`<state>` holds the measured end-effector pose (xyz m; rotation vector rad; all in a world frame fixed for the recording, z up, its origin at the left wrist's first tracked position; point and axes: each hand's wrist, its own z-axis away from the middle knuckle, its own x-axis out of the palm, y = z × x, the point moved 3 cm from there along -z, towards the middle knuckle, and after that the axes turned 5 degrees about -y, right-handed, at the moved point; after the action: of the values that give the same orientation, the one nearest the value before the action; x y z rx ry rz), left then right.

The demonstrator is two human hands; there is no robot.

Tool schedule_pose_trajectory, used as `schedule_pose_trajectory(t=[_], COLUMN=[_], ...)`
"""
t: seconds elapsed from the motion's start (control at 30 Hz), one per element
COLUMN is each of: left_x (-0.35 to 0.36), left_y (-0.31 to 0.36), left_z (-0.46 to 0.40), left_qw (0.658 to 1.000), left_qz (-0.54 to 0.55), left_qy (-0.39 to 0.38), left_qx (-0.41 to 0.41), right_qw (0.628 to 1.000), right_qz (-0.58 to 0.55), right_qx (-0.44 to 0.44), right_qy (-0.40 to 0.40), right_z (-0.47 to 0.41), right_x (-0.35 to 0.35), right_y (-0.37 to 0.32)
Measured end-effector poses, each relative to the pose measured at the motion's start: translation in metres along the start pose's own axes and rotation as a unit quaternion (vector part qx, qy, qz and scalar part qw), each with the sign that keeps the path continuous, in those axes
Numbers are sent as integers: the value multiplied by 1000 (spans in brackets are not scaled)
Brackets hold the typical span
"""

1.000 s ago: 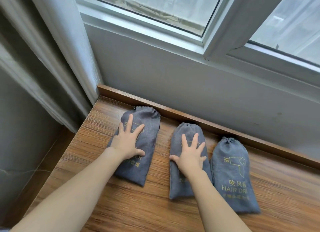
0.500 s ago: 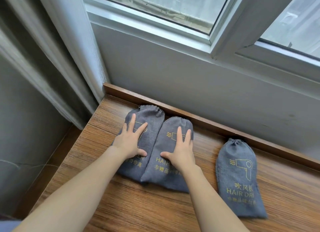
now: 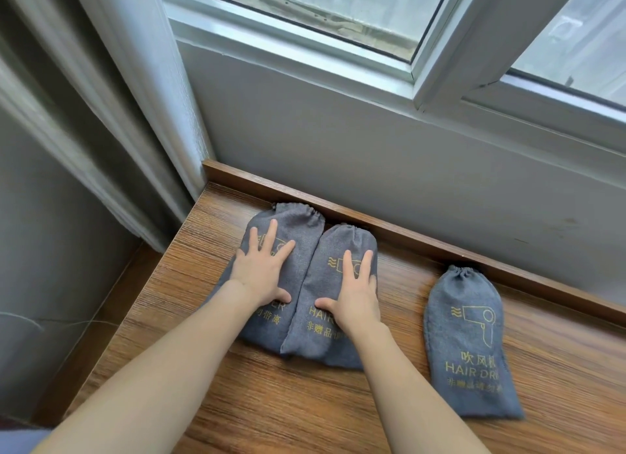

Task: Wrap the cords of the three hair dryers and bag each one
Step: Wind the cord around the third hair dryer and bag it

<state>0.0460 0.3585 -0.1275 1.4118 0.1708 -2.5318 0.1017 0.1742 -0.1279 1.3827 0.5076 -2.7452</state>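
Since a second ago the middle bag has slid left under the right hand until its edge meets the left bag, opening a wide gap to the right bag, which has not moved.

Both hands lie flat, palms down, fingers straight and spread, gripping nothing. Right hand presses the middle bag, covering part of its yellow print, thumb out toward the left. Left hand presses the left bag over its dryer logo, thumb pointing toward the middle bag. Bare forearms run back toward the camera.

All three bags are grey cloth with yellow hair-dryer drawings and lettering, drawstring mouths gathered shut and pointing at the wall. Each is filled out; the dryers and cords inside cannot be seen. Left and middle bags touch along their sides, the middle one lapping slightly over the left near the bottom. Right bag lies alone, well apart, untouched.

They rest on a wooden surface with a raised wood strip at the back, against a grey wall. Above is a white window frame; a pale curtain hangs at the left.
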Motion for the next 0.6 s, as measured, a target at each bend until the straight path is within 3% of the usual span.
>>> schedule_pose_trajectory(t=[0.17,0.3,0.43,0.6], left_x=[-15,-26,-24,-21], left_y=[16,57,93,130], left_z=[2,8,6,-1], left_qw=[999,995,985,993], left_qz=[-23,13,75,45], left_qy=[-20,30,40,-16], left_qx=[-15,92,151,112], right_qw=[999,995,998,997], right_qz=[-38,-98,-44,52], right_qx=[-14,-27,-17,35], right_qy=[-4,10,32,42], right_z=[5,15,27,32], right_x=[-3,-5,-20,-50], right_y=[4,22,55,105])
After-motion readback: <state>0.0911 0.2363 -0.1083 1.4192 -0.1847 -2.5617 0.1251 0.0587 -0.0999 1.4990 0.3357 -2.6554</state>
